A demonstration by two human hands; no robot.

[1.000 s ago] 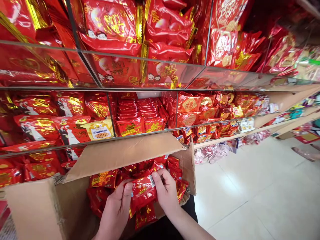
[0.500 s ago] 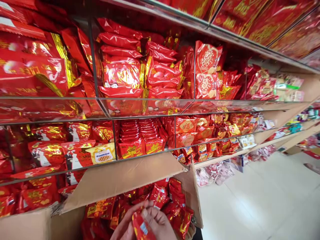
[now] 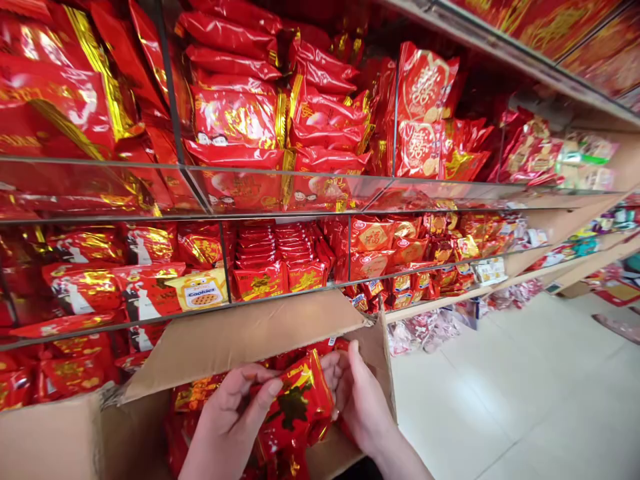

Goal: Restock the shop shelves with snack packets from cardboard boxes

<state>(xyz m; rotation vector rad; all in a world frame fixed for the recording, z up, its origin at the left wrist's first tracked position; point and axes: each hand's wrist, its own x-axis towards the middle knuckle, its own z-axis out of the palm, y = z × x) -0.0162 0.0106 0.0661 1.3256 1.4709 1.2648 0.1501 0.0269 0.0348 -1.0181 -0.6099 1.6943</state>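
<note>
Above an open cardboard box (image 3: 250, 325), my left hand (image 3: 235, 413) pinches the left side of a red and gold packet (image 3: 297, 400) between thumb and fingers. My right hand (image 3: 357, 393) is on the packet's right side, its fingers curved behind the edge and its thumb raised apart from them. More red packets (image 3: 183, 430) lie in the box beneath and behind my hands. Part of them is hidden by my hands and wrists.
Shelves with clear fronts (image 3: 290, 190) hold stacked red packets behind the box. A yellow cookie packet (image 3: 200, 291) leans on the lower shelf. Pale floor tiles (image 3: 475, 393) show at the right, with pinkish bags (image 3: 425, 330) under the shelf.
My hands have risen and moved apart, with the packet now showing its broad gold-printed face between them. The view has shifted, so the upper shelves sit higher in the picture.
</note>
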